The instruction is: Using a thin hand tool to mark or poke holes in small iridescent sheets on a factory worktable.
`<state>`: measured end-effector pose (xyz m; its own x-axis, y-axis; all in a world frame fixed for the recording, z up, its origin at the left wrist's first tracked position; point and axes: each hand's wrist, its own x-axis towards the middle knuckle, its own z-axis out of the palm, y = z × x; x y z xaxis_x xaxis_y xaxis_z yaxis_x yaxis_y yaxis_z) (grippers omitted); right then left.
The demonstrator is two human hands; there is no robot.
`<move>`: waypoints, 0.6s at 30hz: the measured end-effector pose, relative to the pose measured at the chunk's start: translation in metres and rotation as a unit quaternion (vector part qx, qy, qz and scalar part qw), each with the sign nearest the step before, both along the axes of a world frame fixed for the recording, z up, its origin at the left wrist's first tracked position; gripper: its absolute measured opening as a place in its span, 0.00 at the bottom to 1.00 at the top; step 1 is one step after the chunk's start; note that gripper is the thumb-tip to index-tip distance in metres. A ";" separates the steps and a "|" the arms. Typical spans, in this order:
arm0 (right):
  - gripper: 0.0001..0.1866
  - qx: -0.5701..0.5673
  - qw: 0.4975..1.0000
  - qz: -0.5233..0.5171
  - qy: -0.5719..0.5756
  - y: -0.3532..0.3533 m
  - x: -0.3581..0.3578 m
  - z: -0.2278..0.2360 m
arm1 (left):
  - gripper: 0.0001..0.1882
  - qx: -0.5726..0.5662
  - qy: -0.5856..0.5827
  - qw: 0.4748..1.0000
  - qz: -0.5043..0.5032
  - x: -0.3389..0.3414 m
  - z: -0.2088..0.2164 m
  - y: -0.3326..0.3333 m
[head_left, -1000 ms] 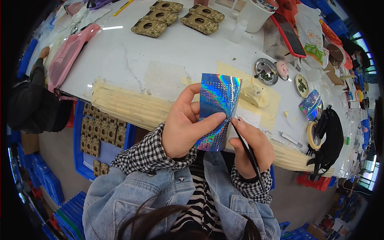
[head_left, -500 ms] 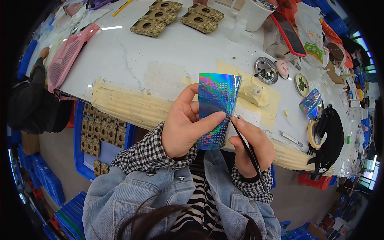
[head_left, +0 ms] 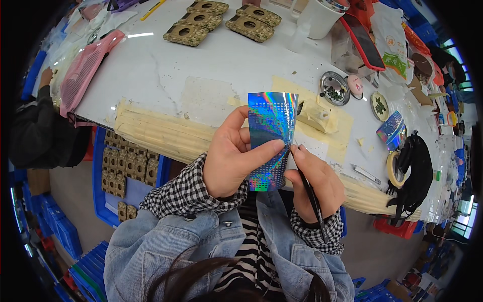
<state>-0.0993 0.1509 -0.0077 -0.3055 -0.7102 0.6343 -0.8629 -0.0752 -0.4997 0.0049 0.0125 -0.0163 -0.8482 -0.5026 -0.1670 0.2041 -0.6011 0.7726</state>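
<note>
1. A shiny, rainbow-blue sheet [head_left: 269, 123], patterned with rows of small shapes, is held up in front of the person, above the near edge of a white desk [head_left: 143, 75].
2. The left hand [head_left: 226, 168] pinches it, thumb across the front, fingers behind.
3. The right hand [head_left: 322, 183] grips dark tweezers [head_left: 315, 204], their tips at the sheet's right side, near the left thumb. Whether they hold a piece is too small to tell.
4. The sheet looks thin, light and springy; its right part bends. The glossy face is probably slick and easily creased. A flat pinch close to the tweezer tips should steady it best, with the plain margin the safest place to hold.
5. On the desk beyond lie camouflage parts [head_left: 173, 36]; to the right are a dish [head_left: 344, 95] of dark bits and a phone [head_left: 363, 43].
</note>
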 end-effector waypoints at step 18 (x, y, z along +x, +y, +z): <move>0.21 0.012 0.998 0.018 0.062 0.001 0.001 -0.006 | 0.26 0.049 0.001 0.999 -0.003 0.000 -0.001 -0.001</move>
